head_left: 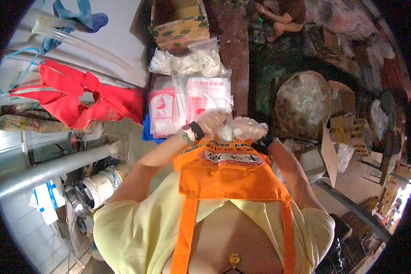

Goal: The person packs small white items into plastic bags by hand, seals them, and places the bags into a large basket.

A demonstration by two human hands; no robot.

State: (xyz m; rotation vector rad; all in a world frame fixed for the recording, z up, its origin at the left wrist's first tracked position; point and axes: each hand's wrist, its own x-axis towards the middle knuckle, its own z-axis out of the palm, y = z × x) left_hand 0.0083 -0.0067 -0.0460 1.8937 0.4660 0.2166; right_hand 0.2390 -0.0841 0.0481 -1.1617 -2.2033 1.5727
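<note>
My left hand (213,123), in a clear plastic glove with a white watch at the wrist, is held in front of my orange apron (233,182). Close beside it is my right hand (248,129), gloved the same way, with a dark band at the wrist. The fingers of both hands are curled around a small whitish thing (226,133), too blurred to name. Just beyond the hands lie two stacks of printed plastic bags, a left stack (162,107) and a right stack (209,93). Clear bags with pale contents (198,61) lie behind them.
An open cardboard box (180,32) stands at the table's far end. To the left are a red apron (84,93) and blue gloves (82,18). A large sack of whitish pieces (303,105) stands at right. Another person (283,18) sits at the far right.
</note>
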